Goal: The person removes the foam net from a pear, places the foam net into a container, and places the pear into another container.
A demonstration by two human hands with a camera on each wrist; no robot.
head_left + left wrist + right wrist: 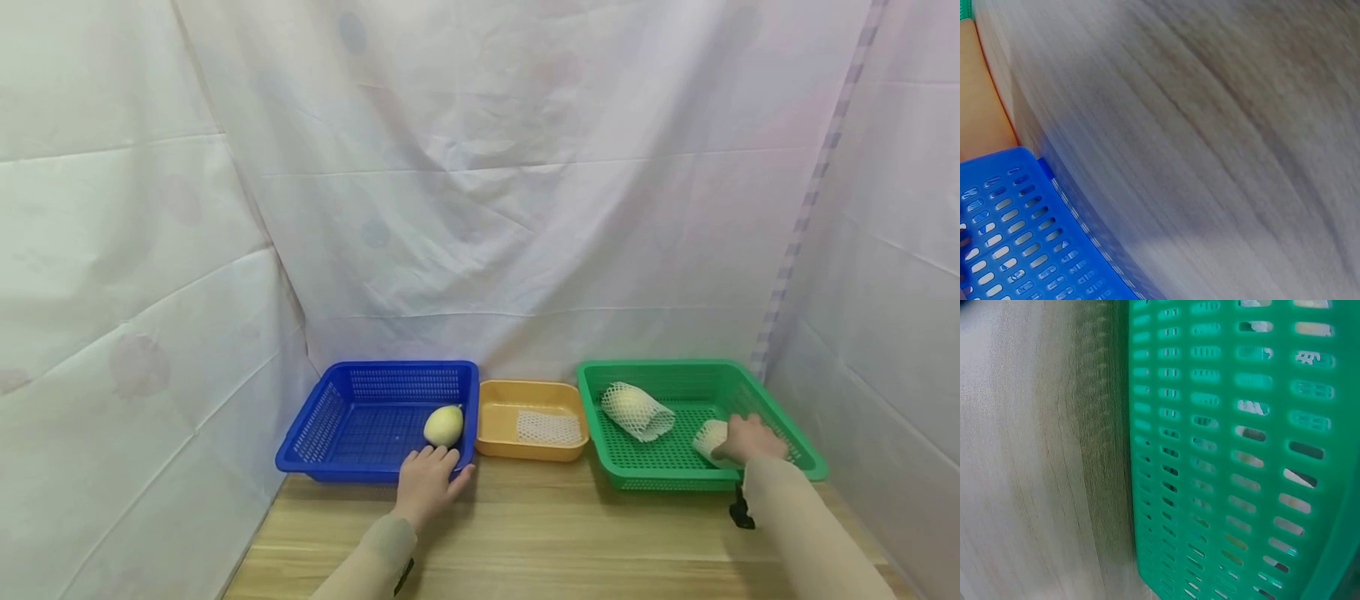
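Note:
In the head view a pale yellow pear [444,426] lies in the right part of the blue basket [303,457]. My left hand [429,483] reaches over that basket's front rim, thumb spread, fingertips just short of the pear or touching it; I cannot tell which. At the right, a green basket [637,473] contains two fruits in white foam net sleeves. One sleeved pear [633,410] lies at its left side. My right hand [750,439] holds the other sleeved pear [708,439] near the front right, covering part of it. Neither wrist view shows the hands' fingers.
Between the baskets stands a shallow orange tray [491,450] with a flat white foam net sleeve [549,427] in it. All three stand on a wooden table [540,533]. White cloth [480,208] hangs behind and at both sides.

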